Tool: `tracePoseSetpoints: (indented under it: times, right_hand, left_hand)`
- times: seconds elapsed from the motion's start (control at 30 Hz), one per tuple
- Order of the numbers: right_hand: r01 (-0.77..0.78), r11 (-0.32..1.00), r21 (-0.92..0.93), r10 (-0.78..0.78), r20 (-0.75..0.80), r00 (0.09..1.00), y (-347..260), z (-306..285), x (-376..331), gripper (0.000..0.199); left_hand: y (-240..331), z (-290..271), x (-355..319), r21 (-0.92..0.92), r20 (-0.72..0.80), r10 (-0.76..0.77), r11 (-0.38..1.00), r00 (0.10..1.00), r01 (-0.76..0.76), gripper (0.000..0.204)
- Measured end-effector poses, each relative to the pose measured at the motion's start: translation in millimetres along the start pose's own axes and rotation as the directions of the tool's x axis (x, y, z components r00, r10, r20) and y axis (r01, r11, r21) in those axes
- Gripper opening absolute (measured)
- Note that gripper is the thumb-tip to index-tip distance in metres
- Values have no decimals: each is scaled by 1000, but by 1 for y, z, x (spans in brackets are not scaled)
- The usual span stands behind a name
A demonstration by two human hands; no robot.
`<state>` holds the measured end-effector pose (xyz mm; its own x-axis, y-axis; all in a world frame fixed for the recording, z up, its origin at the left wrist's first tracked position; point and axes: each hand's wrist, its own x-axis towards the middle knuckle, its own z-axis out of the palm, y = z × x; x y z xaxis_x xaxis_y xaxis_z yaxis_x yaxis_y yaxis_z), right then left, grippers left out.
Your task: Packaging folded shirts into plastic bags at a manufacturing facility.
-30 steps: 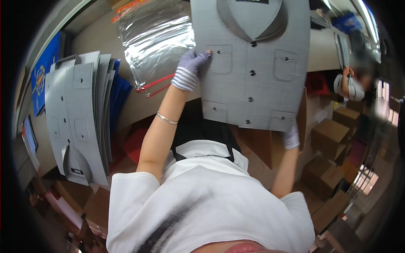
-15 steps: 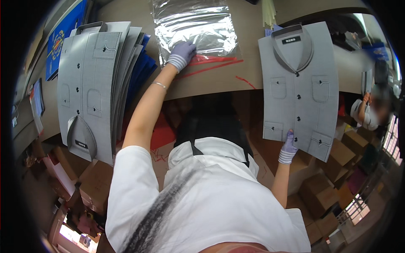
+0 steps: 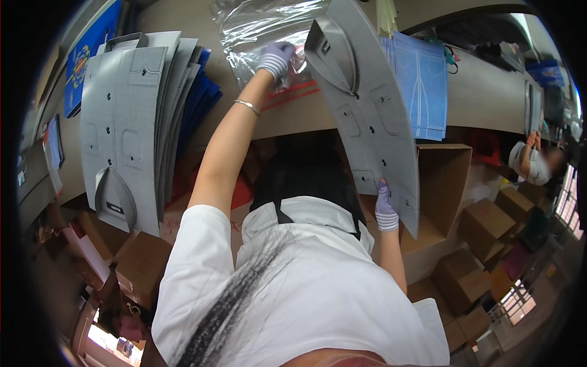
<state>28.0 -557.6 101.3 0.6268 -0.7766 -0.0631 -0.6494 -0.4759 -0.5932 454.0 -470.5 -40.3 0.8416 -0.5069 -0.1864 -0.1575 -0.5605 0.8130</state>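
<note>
In my right hand (image 3: 385,208) is a stiff, flat grey paper shirt (image 3: 378,101), gripped by its lower edge with the thumb on its front. It has a raised collar, dark buttons and pockets, and it leans over the table edge with its collar end toward the plastic. My left hand (image 3: 276,59), in a striped purple-and-white glove like the right, is closed on the near edge of a clear plastic bag (image 3: 254,30). The bag lies crinkled on the table, with red strips (image 3: 299,93) at its near side. The shirt covers part of the bag.
A stack of grey paper shirts (image 3: 125,79) stands at the left, with blue sheets (image 3: 199,107) behind it. On the right lie blue printed sheets (image 3: 422,79) beside pale yellow strips (image 3: 386,18). Below is an open cardboard box (image 3: 449,196). Another person (image 3: 529,162) is at far right.
My right hand has brought the grey paper shirt left and tilted it toward the bag, uncovering the blue sheets and box. My left hand has moved right and lifted the bag's near edge.
</note>
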Motion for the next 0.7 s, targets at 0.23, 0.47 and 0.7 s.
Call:
tracePoseSetpoints:
  times: [0.23,0.47,0.7]
  right_hand:
    - [-25,993,118,23,16,1000,33,-15,21,36]
    - [-512,498,700,328,395,858,61,-150,44,57]
    - [-599,610,519,375,478,795,80,-131,25,55]
  left_hand:
    - [73,-112,10,-148,-82,278,946,957,-288,19]
    - [21,-19,-20,-33,358,107,994,928,-102,26]
    - [36,9,-51,251,216,152,946,964,-205,41]
